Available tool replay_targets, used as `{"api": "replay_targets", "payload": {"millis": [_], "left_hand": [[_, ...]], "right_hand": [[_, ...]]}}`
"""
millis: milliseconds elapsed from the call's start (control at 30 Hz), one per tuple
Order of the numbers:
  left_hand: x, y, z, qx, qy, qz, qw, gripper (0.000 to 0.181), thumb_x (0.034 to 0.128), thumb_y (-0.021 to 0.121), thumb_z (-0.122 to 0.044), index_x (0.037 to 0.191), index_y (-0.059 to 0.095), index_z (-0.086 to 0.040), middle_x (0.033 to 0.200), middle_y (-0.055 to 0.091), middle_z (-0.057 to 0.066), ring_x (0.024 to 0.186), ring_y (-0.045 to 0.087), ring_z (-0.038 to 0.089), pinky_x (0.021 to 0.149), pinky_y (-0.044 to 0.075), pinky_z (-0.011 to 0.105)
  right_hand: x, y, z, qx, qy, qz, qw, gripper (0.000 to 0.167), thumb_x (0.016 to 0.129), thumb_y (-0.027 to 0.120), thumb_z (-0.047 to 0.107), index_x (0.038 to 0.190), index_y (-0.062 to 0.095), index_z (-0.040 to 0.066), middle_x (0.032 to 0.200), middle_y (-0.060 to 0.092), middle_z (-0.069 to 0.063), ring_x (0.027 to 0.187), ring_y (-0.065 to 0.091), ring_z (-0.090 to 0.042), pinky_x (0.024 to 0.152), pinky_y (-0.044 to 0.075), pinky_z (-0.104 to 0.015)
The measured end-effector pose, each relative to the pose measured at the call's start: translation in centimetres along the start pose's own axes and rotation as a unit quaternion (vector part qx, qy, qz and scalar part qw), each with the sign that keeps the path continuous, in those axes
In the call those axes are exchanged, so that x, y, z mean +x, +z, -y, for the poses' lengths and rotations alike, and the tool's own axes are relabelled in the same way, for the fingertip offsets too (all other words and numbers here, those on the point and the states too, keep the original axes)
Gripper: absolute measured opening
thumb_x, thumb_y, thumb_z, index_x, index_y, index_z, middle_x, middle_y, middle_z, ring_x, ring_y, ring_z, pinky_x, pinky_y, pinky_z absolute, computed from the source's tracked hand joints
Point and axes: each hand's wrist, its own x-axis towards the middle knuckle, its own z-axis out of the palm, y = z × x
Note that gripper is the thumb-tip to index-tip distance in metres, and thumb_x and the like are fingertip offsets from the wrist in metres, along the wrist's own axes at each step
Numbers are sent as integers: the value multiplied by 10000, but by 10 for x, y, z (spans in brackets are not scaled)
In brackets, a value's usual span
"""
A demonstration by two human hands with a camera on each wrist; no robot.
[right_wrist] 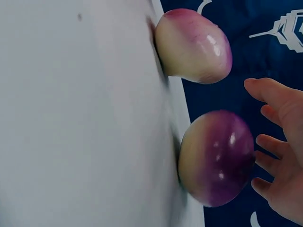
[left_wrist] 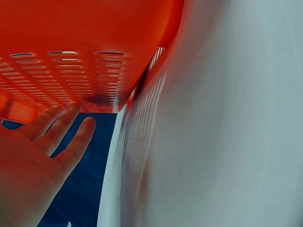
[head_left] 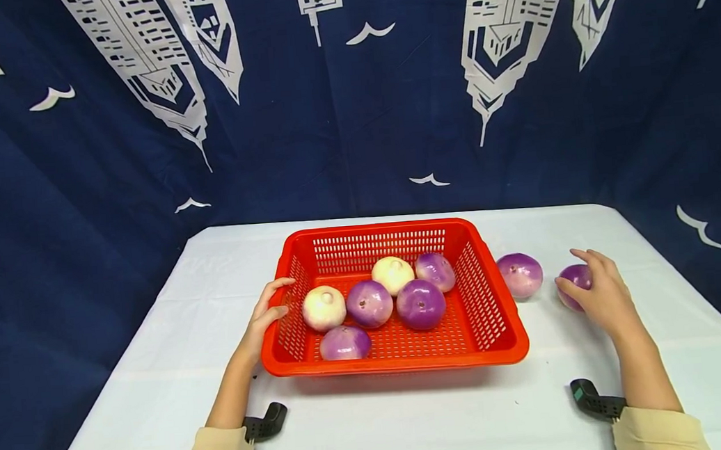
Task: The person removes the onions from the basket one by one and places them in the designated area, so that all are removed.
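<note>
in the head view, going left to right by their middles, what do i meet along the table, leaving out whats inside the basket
Left grip, red basket, first loose purple vegetable, second loose purple vegetable, right grip.

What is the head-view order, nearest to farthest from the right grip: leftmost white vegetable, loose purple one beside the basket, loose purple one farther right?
1. Farther-right purple vegetable, close by the right grip
2. Other purple vegetable, outside the red basket, at its right
3. Leftmost white vegetable, inside the basket
</note>
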Motion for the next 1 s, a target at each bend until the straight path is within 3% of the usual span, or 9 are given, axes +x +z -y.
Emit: {"api": "replay_targets", "payload": {"millis": [400, 800, 1000], "left_hand": [[0, 0, 1, -9, -46, -13, 10000, 517, 802, 313, -55, 1318, 289, -37, 1298, 308, 140, 1064, 425, 182, 792, 452, 305], [1, 0, 1, 24, 70, -60, 10000, 505, 802, 315, -49, 1306, 301, -28, 1279, 320, 124, 1054, 436, 172, 786, 455, 277], [1, 0, 1, 80, 88, -32, 9999, 511, 797, 304, -49, 1307, 288, -15, 1283, 306, 155, 1059, 424, 195, 777, 461, 297]], "right_hand": [[-5, -9, 24, -191, -214, -505, 9983, 674, 879, 537, 319, 1432, 226, 90, 1465, 147, -262, 1307, 153, -503, 967, 159, -687], [-9, -13, 56, -417, -756, -650, 9941, 666, 855, 572, 255, 1417, 267, 66, 1462, 183, -246, 1330, 150, -453, 1042, 58, -639], [-16, -14, 72, -390, -950, -653, 9926, 681, 844, 592, 248, 1422, 266, 93, 1468, 186, -226, 1324, 176, -448, 1004, 119, -670]]}}
